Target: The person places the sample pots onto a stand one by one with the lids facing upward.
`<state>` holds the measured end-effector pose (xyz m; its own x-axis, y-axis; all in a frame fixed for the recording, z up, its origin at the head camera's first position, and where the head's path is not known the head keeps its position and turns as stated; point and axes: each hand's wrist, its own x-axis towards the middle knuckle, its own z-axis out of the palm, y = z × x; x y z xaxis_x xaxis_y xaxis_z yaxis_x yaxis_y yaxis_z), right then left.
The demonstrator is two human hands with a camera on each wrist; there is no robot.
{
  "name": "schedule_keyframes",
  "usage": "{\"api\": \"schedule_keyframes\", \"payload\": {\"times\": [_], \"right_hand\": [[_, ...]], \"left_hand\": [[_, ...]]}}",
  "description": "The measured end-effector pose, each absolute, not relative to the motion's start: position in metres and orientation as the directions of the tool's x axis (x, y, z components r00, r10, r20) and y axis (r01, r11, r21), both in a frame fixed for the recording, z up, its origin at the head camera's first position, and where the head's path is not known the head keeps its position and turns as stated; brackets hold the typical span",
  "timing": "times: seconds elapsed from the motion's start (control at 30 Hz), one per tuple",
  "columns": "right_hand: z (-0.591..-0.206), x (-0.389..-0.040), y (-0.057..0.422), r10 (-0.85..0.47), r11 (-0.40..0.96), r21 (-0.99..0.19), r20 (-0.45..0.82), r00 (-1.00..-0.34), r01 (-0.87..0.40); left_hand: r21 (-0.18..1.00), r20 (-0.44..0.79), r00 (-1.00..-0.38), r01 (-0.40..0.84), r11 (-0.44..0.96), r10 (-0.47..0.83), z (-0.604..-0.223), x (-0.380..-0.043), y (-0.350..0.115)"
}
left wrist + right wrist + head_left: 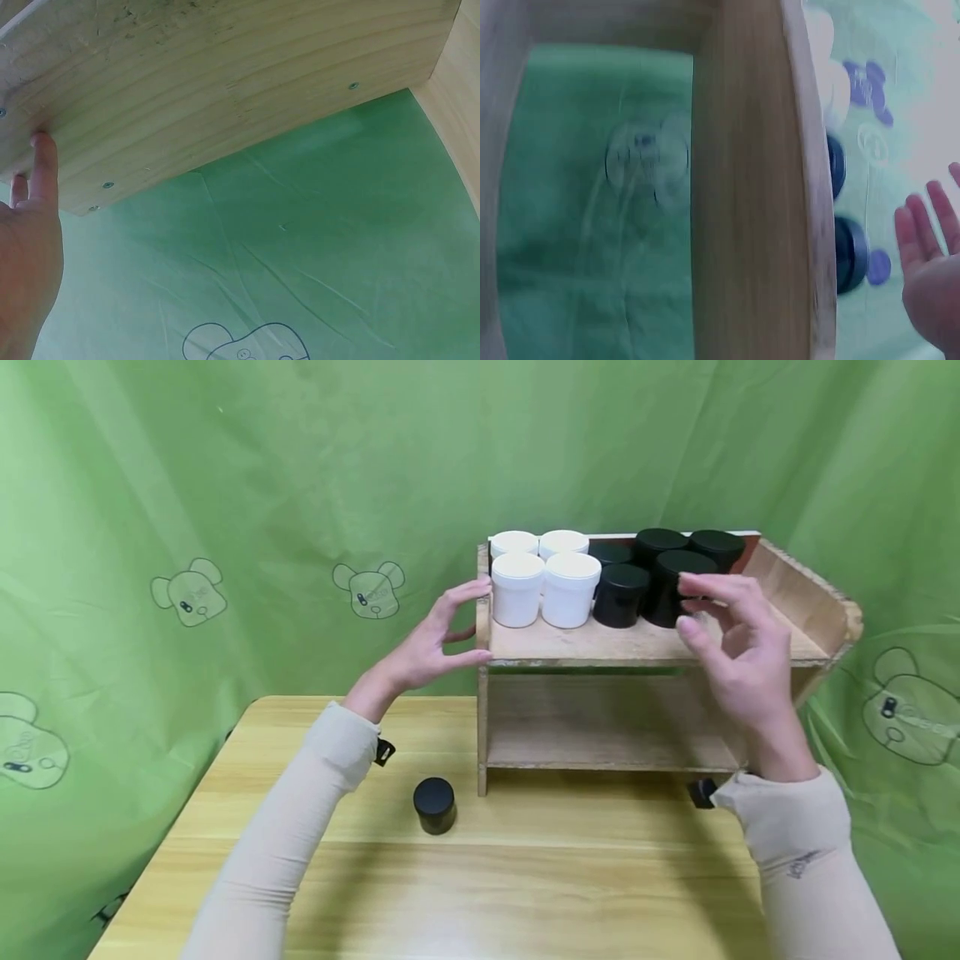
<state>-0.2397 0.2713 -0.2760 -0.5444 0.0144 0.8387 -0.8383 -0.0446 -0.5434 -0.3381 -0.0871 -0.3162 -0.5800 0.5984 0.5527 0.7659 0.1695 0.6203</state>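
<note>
My left hand (pixel 426 647) touches the left side panel of a wooden two-tier shelf (pixel 660 650) with thumb and fingers spread apart. In the left wrist view, an extended finger (pixel 45 169) meets the panel's wooden face. On the upper tier stand several white jars (pixel 572 597) at the left and several black jars (pixel 621 597) beside them, in rows. Before the rightmost black jars hangs my right hand (pixel 750 660), thumb and fingers apart with nothing between them. The right wrist view shows that hand off to the right of the shelf board (pixel 757 187).
A lone black jar (pixel 435 806) stands upright on the wood-grain table (pixel 525 893), left of the shelf's front foot. The shelf's raised right side (pixel 806 581) borders the upper tier. Behind everything hangs a green curtain (pixel 300 485).
</note>
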Motion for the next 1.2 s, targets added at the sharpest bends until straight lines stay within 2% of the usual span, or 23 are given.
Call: {"api": "schedule_keyframes", "payload": {"times": [0.13, 0.37, 0.43, 0.77, 0.97, 1.2], "right_hand": [[-0.289, -0.232, 0.255, -0.135, -0.051, -0.552, 0.829, -0.542, -0.832], [-0.327, -0.226, 0.219, -0.366, 0.251, -0.522, 0.729, -0.579, -0.815], [-0.340, -0.225, 0.208, -0.421, 0.300, -0.516, 0.683, -0.597, -0.802], [-0.412, -0.220, 0.160, -0.606, 0.297, -0.641, 0.447, -0.658, -0.708], [-0.456, -0.218, 0.134, -0.666, 0.359, -0.669, 0.305, -0.681, -0.651], [-0.485, -0.219, 0.104, -0.695, 0.374, -0.647, 0.278, -0.663, -0.664]], "left_hand": [[0.612, 0.555, -0.576, 0.771, 0.174, 0.600, -0.316, -0.338, -0.087], [0.618, 0.549, -0.584, 0.766, 0.180, 0.598, -0.314, -0.336, -0.090], [0.619, 0.549, -0.585, 0.765, 0.181, 0.597, -0.313, -0.336, -0.090], [0.608, 0.554, -0.563, 0.777, 0.164, 0.613, -0.314, -0.337, -0.086], [0.604, 0.554, -0.568, 0.777, 0.177, 0.609, -0.316, -0.337, -0.086], [0.602, 0.551, -0.569, 0.777, 0.182, 0.610, -0.315, -0.335, -0.089]]}}
